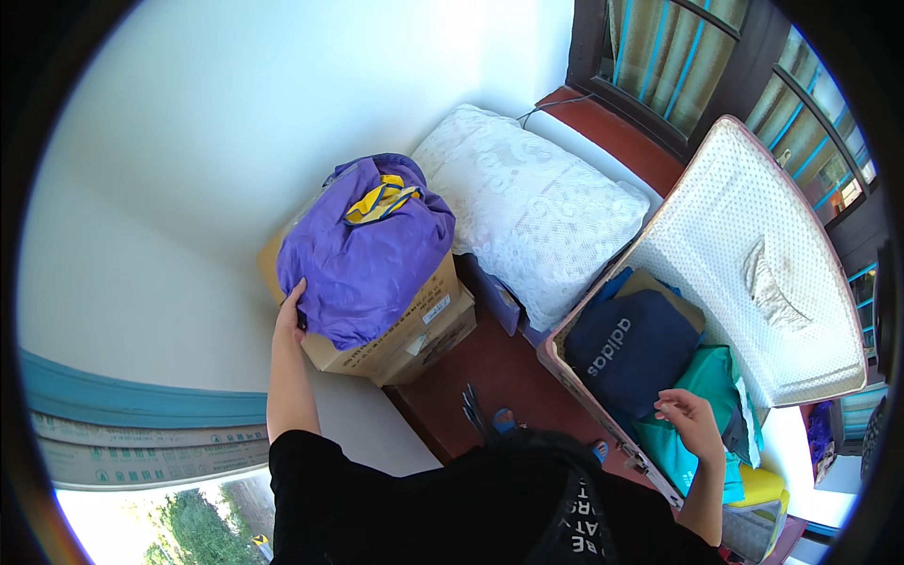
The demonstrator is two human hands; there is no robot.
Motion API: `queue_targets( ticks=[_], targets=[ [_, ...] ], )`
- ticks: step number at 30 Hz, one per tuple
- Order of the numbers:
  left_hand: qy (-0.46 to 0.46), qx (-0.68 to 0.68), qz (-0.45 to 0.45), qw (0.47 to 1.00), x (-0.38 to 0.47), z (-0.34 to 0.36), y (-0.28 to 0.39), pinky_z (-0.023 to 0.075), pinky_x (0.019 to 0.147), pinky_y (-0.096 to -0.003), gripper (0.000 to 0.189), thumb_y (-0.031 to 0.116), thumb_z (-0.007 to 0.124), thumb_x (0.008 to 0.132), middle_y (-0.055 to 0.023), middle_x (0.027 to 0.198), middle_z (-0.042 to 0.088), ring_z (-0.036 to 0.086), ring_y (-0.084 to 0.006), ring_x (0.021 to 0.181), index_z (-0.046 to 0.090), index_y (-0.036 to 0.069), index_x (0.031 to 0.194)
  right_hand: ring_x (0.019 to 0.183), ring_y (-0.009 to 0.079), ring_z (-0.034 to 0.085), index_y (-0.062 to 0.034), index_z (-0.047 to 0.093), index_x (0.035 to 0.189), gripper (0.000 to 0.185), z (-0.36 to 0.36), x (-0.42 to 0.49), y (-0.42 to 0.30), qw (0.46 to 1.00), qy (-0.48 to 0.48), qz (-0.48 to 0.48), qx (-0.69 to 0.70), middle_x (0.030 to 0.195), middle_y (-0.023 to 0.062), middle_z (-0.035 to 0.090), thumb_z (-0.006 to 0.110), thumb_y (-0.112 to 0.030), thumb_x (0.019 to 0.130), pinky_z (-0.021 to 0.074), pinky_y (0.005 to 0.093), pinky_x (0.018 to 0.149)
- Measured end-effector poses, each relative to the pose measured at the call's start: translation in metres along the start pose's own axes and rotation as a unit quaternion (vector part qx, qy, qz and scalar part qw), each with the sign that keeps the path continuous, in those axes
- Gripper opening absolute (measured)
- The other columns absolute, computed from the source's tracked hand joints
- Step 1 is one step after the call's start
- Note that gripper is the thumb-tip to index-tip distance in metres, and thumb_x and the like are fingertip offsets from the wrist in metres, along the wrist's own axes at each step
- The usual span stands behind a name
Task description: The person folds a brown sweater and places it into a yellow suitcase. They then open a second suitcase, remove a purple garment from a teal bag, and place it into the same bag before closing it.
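My left hand (pixel 291 311) rests against the lower left edge of a bundled purple cloth (pixel 367 261), which lies on top of a cardboard box (pixel 395 346); whether its fingers grip the cloth is hard to tell. A yellow strip with dark edging (pixel 381 200) sits on the bundle. Over the open suitcase (pixel 565 360) hovers my right hand (pixel 688 420), fingers loosely bent and apart, holding nothing. Below and beside it are a folded navy Adidas garment (pixel 628 349) and a green plastic bag (pixel 713 374).
A bulky item under white lace cloth (pixel 530 205) stands between the box and the suitcase. The suitcase's dotted lid (pixel 763 233) leans open near the barred window (pixel 671 63). A yellow and grey bag (pixel 759 508) is at the lower right. Sandalled feet show on the red floor (pixel 515 381).
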State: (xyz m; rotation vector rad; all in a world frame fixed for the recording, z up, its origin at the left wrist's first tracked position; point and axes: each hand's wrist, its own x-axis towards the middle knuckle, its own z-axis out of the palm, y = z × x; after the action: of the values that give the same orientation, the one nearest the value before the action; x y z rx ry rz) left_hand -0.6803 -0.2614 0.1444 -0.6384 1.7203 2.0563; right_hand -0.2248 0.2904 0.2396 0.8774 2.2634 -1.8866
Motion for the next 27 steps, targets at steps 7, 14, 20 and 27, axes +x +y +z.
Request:
queue_targets(
  ticks=[7, 14, 20, 27],
  targets=[
    [0.015, 0.003, -0.039, 0.999, 0.004, 0.001, 0.01, 0.0436, 0.095, -0.0471, 0.07, 0.027, 0.076, 0.067, -0.0141, 0.12, 0.059, 0.056, -0.0309, 0.107, 0.049, 0.003, 0.127, 0.08, 0.0131, 0.062, 0.0042, 0.06, 0.105, 0.023, 0.022, 0.019, -0.002, 1.0, -0.02, 0.017, -0.01, 0.089, 0.008, 0.065, 0.06, -0.011, 0.087, 0.05, 0.0259, 0.073],
    [-0.018, 0.006, -0.014, 1.0, -0.012, 0.004, 0.013, 0.0442, 0.093, -0.0498, 0.069, 0.025, 0.074, 0.067, -0.0148, 0.121, 0.056, 0.055, -0.0328, 0.108, 0.047, 0.0, 0.126, 0.078, 0.0114, 0.061, 0.0053, 0.061, 0.104, 0.024, 0.04, 0.025, -0.003, 0.999, -0.024, 0.031, 0.0, 0.086, 0.0066, 0.064, 0.061, -0.012, 0.087, 0.0494, 0.0247, 0.072],
    [-0.067, -0.073, 0.084, 0.992, 0.004, 0.004, -0.005, 0.0458, 0.092, -0.0464, 0.062, 0.02, 0.071, 0.066, -0.0157, 0.116, 0.058, 0.056, -0.0321, 0.104, 0.05, -0.002, 0.121, 0.075, 0.0108, 0.06, 0.005, 0.061, 0.105, 0.025, 0.061, 0.038, -0.006, 0.996, -0.071, 0.043, 0.021, 0.085, 0.0062, 0.064, 0.061, -0.013, 0.087, 0.0489, 0.024, 0.069],
    [-0.078, -0.097, 0.154, 0.98, -0.044, 0.039, 0.032, 0.0455, 0.093, -0.0427, 0.053, 0.013, 0.065, 0.064, -0.0143, 0.11, 0.061, 0.058, -0.0301, 0.099, 0.055, -0.003, 0.113, 0.096, 0.0208, 0.061, -0.0015, 0.055, 0.118, 0.041, 0.116, 0.123, -0.007, 0.945, -0.173, 0.036, 0.275, 0.107, 0.0141, 0.062, 0.054, -0.032, 0.091, 0.0508, 0.0323, 0.081]
  ],
)
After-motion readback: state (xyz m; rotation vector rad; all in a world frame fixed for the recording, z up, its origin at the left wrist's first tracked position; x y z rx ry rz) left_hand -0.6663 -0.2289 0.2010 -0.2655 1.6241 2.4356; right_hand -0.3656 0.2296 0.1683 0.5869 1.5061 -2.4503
